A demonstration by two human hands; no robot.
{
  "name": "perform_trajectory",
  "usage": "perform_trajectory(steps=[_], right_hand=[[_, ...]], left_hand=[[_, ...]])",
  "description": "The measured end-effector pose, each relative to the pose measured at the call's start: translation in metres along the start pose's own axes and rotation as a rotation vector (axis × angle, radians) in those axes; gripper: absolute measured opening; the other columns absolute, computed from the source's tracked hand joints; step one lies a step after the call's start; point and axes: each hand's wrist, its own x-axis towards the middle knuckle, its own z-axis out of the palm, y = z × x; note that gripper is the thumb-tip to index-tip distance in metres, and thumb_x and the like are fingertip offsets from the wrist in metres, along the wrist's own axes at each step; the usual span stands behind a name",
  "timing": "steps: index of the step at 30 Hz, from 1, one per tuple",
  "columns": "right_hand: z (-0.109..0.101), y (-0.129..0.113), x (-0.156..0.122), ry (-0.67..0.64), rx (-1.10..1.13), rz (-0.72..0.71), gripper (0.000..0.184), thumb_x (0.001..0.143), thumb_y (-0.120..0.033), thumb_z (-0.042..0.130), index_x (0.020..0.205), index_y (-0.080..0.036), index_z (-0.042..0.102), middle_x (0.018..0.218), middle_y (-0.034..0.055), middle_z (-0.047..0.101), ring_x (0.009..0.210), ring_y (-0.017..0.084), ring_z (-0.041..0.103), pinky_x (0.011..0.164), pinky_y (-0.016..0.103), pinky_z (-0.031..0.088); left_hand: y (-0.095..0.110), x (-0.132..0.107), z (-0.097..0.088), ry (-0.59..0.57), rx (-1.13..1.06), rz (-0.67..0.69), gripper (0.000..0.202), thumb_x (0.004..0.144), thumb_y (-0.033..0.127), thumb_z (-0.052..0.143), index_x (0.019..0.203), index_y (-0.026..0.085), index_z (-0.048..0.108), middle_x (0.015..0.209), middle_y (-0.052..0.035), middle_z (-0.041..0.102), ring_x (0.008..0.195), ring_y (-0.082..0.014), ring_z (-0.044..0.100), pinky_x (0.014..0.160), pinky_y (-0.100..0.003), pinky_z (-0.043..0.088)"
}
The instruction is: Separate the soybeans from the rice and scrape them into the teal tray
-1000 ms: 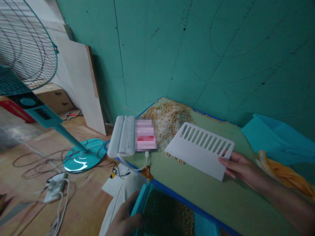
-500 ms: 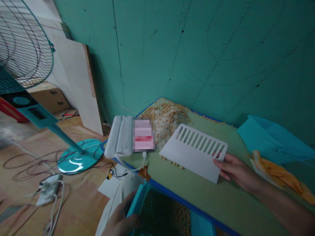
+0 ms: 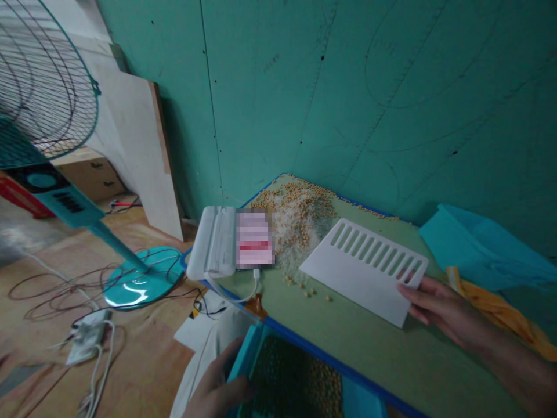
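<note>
My right hand (image 3: 439, 299) is closed on the right end of a white slotted plastic board (image 3: 357, 278), thumb on its face and fingers behind. The board tilts over the table, its pointed left corner near a pile of yellow soybeans (image 3: 300, 203) mixed with clear white granules (image 3: 296, 261). A few loose beans (image 3: 307, 294) lie just in front of the pile. Below the table edge, my left hand (image 3: 221, 377) grips the left rim of a turquoise bin (image 3: 243, 357). Beans (image 3: 324, 383) show inside the bin, partly in dark shadow.
A white device (image 3: 213, 241) with a cable and a blurred-out pink screen (image 3: 253, 238) occupies the table's left corner. At right lie a turquoise bag (image 3: 474, 244) and orange cloth (image 3: 491, 307). A fan base (image 3: 161, 270), wires and a power strip (image 3: 89, 337) cover the floor.
My right hand has moved the white slotted board to the right, away from the pile. Loose beans along its lower edge now lie more spread out. My left hand stays on the bin.
</note>
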Motion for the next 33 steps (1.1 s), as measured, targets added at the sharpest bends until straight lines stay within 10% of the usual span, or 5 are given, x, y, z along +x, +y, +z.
perform_trajectory(steps=[10, 33], right_hand=[[-0.018, 0.013, -0.009, 0.024, -0.037, 0.074, 0.038, 0.05, -0.051, 0.073, 0.065, -0.017, 0.063, 0.059, 0.0006, 0.056, 0.043, 0.007, 0.037, 0.037, 0.02, 0.029], [0.0, 0.021, -0.022, -0.261, -0.065, 0.094, 0.039, 0.064, -0.052, 0.065, 0.078, -0.015, 0.06, 0.059, -0.0015, 0.056, 0.035, 0.004, 0.035, 0.038, 0.022, 0.025]], left_hand=[[0.0, -0.002, 0.007, -0.068, -0.1, 0.005, 0.06, 0.044, 0.016, 0.068, 0.103, 0.024, 0.061, 0.073, 0.0008, 0.076, 0.092, -0.0333, 0.063, 0.07, -0.038, 0.052], [0.021, -0.028, 0.009, 0.09, -0.017, -0.037, 0.074, 0.055, 0.012, 0.063, 0.126, 0.018, 0.045, 0.065, 0.0007, 0.075, 0.066, -0.0283, 0.068, 0.064, -0.037, 0.055]])
